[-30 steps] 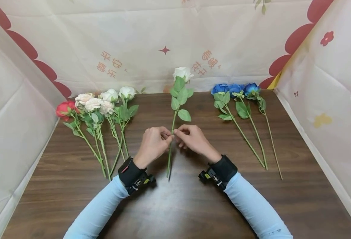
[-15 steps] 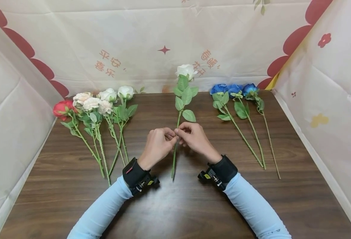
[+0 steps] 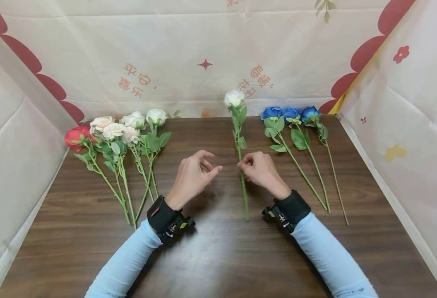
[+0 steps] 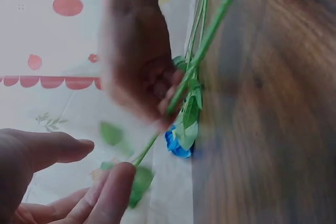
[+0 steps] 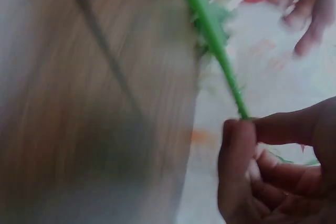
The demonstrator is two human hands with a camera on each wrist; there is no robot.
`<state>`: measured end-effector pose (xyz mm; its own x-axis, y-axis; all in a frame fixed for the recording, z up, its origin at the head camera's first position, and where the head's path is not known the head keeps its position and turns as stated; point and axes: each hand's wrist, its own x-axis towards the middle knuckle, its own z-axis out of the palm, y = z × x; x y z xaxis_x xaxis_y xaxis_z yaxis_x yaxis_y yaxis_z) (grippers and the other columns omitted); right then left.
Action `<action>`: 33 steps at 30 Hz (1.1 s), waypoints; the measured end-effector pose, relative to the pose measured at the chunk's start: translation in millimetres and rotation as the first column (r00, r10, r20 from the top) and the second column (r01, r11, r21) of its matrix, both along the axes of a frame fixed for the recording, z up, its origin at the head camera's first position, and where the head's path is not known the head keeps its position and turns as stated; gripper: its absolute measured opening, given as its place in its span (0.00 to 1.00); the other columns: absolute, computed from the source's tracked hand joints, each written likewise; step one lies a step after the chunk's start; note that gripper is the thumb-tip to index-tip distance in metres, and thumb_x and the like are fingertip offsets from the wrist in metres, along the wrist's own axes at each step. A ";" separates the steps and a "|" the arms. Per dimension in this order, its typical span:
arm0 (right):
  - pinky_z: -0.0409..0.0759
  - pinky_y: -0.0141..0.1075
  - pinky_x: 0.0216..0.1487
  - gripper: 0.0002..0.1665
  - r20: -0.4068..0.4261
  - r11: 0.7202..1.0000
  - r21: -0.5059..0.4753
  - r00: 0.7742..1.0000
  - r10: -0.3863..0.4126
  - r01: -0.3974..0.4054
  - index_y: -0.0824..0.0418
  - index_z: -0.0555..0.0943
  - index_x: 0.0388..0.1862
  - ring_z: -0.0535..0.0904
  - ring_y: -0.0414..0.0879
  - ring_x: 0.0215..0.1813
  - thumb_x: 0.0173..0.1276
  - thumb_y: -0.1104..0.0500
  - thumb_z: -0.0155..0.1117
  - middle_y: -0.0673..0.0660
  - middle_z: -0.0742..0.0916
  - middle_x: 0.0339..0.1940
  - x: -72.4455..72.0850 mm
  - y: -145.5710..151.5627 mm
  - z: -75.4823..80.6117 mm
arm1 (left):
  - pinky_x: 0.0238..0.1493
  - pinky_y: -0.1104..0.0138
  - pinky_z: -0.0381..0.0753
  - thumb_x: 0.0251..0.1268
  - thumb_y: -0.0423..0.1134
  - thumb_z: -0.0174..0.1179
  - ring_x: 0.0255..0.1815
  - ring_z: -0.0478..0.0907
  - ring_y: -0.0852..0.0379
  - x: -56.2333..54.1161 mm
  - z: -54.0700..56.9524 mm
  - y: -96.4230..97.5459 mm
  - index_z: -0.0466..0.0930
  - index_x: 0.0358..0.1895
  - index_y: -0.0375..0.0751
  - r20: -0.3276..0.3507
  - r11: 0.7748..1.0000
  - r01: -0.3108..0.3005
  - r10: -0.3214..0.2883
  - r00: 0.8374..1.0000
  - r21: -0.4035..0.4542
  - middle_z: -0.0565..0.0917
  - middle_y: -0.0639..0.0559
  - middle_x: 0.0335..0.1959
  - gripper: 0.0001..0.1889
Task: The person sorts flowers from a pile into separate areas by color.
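Note:
My right hand (image 3: 261,171) pinches the green stem of a white rose (image 3: 234,99) between thumb and fingertips, a little below its leaves. The rose stands nearly upright in the head view, its lower stem (image 5: 210,30) reaching down past the hand. In the right wrist view the thumb and a finger meet on the stem. My left hand (image 3: 194,176) is to the left of the rose, apart from the stem, with thumb and fingers spread and nothing between them. The left wrist view shows the same parted fingers (image 4: 113,195) in front of the rose's leaves.
On the left of the wooden table (image 3: 211,256) lie a red flower (image 3: 78,138), several pale pink flowers (image 3: 113,130) and white roses (image 3: 156,117). Several blue roses (image 3: 290,112) lie at the right with stems toward me. A printed cloth (image 3: 174,41) encloses the back and sides.
Both hands were on the white rose's stem before. The left hand has let go and drawn left, while the right hand has carried the rose rightward and turned it.

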<state>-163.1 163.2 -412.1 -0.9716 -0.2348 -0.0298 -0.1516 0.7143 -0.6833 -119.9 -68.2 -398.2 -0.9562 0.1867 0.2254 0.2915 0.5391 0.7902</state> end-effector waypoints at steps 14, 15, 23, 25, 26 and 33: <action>0.51 0.36 0.26 0.23 0.029 0.893 0.449 0.999 0.030 -0.040 0.52 0.57 0.14 0.51 0.43 0.21 0.62 0.68 0.55 0.47 0.57 0.15 -28.7 65.1 14.5 | 0.30 0.65 0.82 0.71 0.43 0.67 0.19 0.82 0.63 -0.6 3.7 -8.3 0.76 0.64 0.41 0.068 1.000 0.001 -0.001 0.998 -0.005 0.89 0.52 0.32 0.22; 0.51 0.36 0.26 0.23 0.042 0.893 0.447 0.999 0.023 -0.039 0.52 0.58 0.14 0.51 0.43 0.21 0.62 0.68 0.55 0.47 0.56 0.15 -29.1 67.1 12.8 | 0.30 0.65 0.82 0.71 0.43 0.67 0.19 0.82 0.63 -0.1 3.1 -8.0 0.76 0.64 0.41 0.071 1.000 0.003 -0.003 0.998 -0.004 0.89 0.52 0.32 0.22; 0.59 0.35 0.22 0.21 0.126 0.900 0.437 0.990 -0.057 -0.004 0.52 0.63 0.11 0.61 0.44 0.15 0.61 0.66 0.54 0.48 0.63 0.10 -29.9 83.2 1.6 | 0.27 0.65 0.82 0.71 0.42 0.67 0.18 0.82 0.63 1.1 3.8 -5.5 0.77 0.63 0.41 0.073 1.000 0.011 -0.011 0.997 0.006 0.89 0.52 0.32 0.21; 0.63 0.35 0.22 0.21 0.135 0.899 0.438 0.988 -0.071 0.004 0.53 0.66 0.11 0.66 0.46 0.14 0.62 0.65 0.56 0.49 0.67 0.09 -30.6 85.5 1.0 | 0.27 0.66 0.81 0.71 0.42 0.67 0.18 0.82 0.63 1.0 4.3 -5.3 0.77 0.63 0.41 0.072 1.000 0.014 -0.014 0.997 -0.002 0.89 0.52 0.32 0.21; 0.64 0.35 0.22 0.22 0.137 0.898 0.440 0.988 -0.077 0.009 0.54 0.67 0.10 0.69 0.47 0.14 0.63 0.64 0.57 0.49 0.68 0.08 -30.9 86.4 1.0 | 0.28 0.66 0.81 0.71 0.43 0.67 0.18 0.82 0.63 0.9 4.6 -5.2 0.77 0.63 0.42 0.070 1.000 0.015 -0.015 0.997 -0.006 0.89 0.52 0.32 0.21; 0.71 0.37 0.23 0.27 0.136 0.884 0.466 0.986 -0.098 0.024 0.55 0.71 0.11 0.74 0.48 0.15 0.73 0.55 0.66 0.50 0.72 0.07 -30.4 88.1 4.3 | 0.29 0.66 0.79 0.72 0.43 0.65 0.19 0.82 0.64 0.9 5.0 -5.9 0.79 0.61 0.42 0.045 0.999 0.025 -0.023 0.999 -0.026 0.89 0.53 0.32 0.19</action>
<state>-193.5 251.3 -407.8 -0.9584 -0.0986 -0.2679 -0.0190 0.9584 -0.2848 -118.9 -74.1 -393.3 -0.9604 0.2150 0.1772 0.2693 0.5532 0.7883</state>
